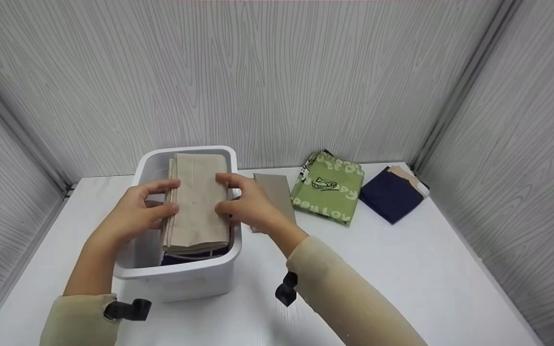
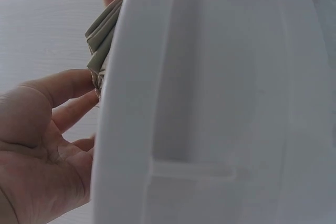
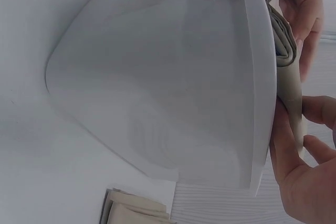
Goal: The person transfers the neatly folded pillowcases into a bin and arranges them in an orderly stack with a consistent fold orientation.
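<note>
Both hands, left hand [image 1: 135, 214] and right hand [image 1: 245, 204], are pinching the folded cloth [image 1: 197, 206] by its long edges with curled fingers over the bin [image 1: 181, 276]; it looks soft, light and floppy.

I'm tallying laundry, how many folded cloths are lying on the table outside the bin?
3: a beige cloth beside the white bin, a green printed cloth further right, and a navy cloth near the corner.
</note>
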